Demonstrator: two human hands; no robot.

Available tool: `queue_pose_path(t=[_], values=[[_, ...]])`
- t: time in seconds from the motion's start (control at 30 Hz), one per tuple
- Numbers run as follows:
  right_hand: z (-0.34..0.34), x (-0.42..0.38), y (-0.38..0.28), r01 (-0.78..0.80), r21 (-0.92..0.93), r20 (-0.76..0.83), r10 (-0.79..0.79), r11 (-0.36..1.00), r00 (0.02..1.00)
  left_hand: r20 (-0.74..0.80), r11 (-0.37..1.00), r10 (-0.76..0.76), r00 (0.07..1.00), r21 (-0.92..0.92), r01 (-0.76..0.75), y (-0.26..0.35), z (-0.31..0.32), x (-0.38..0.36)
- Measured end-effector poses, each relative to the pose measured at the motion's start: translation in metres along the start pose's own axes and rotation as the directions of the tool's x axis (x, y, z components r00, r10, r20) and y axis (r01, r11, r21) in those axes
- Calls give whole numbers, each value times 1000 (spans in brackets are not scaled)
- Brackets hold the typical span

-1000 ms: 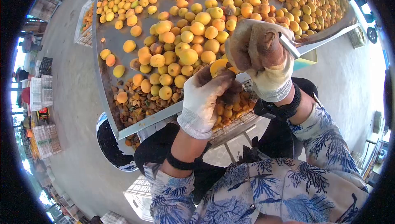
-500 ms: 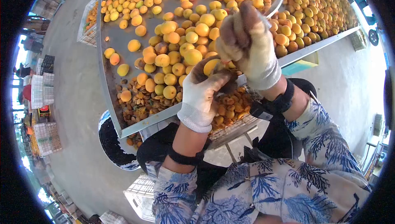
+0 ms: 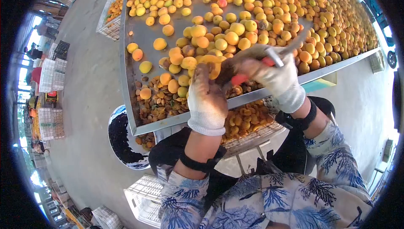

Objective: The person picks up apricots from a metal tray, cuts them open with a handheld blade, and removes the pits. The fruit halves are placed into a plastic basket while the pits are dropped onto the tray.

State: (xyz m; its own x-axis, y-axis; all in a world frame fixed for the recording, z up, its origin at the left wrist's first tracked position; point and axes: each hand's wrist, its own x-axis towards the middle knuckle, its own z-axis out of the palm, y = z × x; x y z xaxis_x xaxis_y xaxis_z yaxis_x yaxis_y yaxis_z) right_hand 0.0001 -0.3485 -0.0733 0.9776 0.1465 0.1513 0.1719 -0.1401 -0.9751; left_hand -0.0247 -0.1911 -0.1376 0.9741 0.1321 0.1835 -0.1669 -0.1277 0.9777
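My left hand (image 3: 206,96), in a stained white glove, grips a yellow apricot (image 3: 213,63) just above the metal table's front rim (image 3: 277,88). My right hand (image 3: 269,71), also gloved, holds a red-handled knife (image 3: 275,56) whose blade points up and right; the hand presses against the apricot from the right. Both hands meet over the near edge of the table, which is heaped with several apricots (image 3: 235,29).
A pile of pits (image 3: 162,103) lies at the table's near left corner. A crate of halved apricots (image 3: 246,117) sits under the rim by my lap. A dark tub (image 3: 122,138) stands on the floor left. White crates (image 3: 50,98) stack along the far left.
My right hand has come down from its raised position to meet the left hand and the apricot. The view has shifted so the table sits further right and up.
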Motion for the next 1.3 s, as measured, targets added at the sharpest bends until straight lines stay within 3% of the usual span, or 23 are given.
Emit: queue_pose_path(t=[0.03, 0.07, 0.1, 0.17, 0.23, 0.3, 0.33, 0.37, 0.4, 0.43, 0.47, 0.5, 0.53, 0.57, 0.7, 0.77, 0.8, 0.87, 0.9, 0.97, 1.07, 1.2, 1.3], values=[[0, 0, -2, -112, 105, -89, 121, 988, 989, 18, 835, -180, 983, -526, 163, 9, 1, 4], [4, 0, -2, -27, 230, -213, 77, 973, 974, 124, 394, -315, 941, -885, 248, 13, 1, 7], [6, 0, 2, -16, 324, -230, 95, 946, 969, 113, 396, -312, 943, -887, 237, 9, 0, 7], [7, 1, 2, -2, 418, -245, 116, 908, 963, 47, 725, -217, 975, -661, 193, -3, 0, 6], [9, 0, -5, -74, 217, -120, 102, 973, 988, 47, 669, -253, 966, -713, 210, 3, 3, 5], [14, -2, -4, -12, 109, -175, 31, 994, 984, 52, 609, -293, 955, -759, 228, -3, 3, 5], [16, -3, -3, 46, -8, -212, -47, 999, 976, -58, 844, -142, 988, -529, 90, -16, 2, 6], [17, -4, -3, 81, -43, -199, -88, 996, 976, -117, 970, 40, 992, -234, -66, -27, 2, 6], [18, -5, -3, 80, -41, -196, -87, 996, 977, -120, 970, 39, 992, -232, -66, -18, 2, 8], [18, -7, -3, 75, -55, -202, -85, 996, 976, -103, 827, -144, 984, -559, 62, -1, 4, 10], [18, -8, -4, 69, -69, -211, -82, 995, 974, -22, 561, -305, 952, -812, 161, 8, 6, 11], [19, -8, -5, 69, -69, -215, -82, 995, 973, -18, 562, -304, 952, -811, 164, 5, 8, 11], [21, -8, -8, 28, 12, -242, -24, 1000, 970, -132, 851, -160, 978, -520, 69, 0, 9, 10], [22, -8, -9, -11, 95, -262, 36, 995, 964, -180, 989, 20, 983, -139, -46, -3, 10, 9], [26, -5, 0, 73, 9, -279, -67, 997, 958, -239, 991, 98, 966, -69, -117, 4, 13, 11], [29, -3, 3, 138, 31, -280, -124, 990, 952, -269, 887, -94, 959, -459, -42, 0, 18, 13], [29, -3, -2, 139, 32, -280, -124, 990, 952, -269, 888, -93, 959, -458, -42, 2, 17, 14], [29, -3, -15, -73, 308, -241, 152, 948, 959, -288, 985, 165, 943, 3, -172, 6, 12, 16], [30, -3, -15, -72, 309, -240, 151, 948, 959, -289, 985, 166, 943, 5, -172, 8, 11, 18], [32, -3, -13, -68, 404, -242, 178, 912, 954, -214, 926, 2, 977, -369, -83, 11, 11, 21], [30, 1, -4, -31, 313, -284, 124, 949, 951, -292, 900, -1, 956, -417, -127, 9, 19, 20], [34, 5, -2, 7, 369, -312, 117, 930, 943, -266, 843, -67, 962, -531, -89, 7, 20, 22], [34, 5, 1, -93, 318, -235, 173, 943, 956, -288, 752, -194, 938, -657, -46, 6, 23, 22]])
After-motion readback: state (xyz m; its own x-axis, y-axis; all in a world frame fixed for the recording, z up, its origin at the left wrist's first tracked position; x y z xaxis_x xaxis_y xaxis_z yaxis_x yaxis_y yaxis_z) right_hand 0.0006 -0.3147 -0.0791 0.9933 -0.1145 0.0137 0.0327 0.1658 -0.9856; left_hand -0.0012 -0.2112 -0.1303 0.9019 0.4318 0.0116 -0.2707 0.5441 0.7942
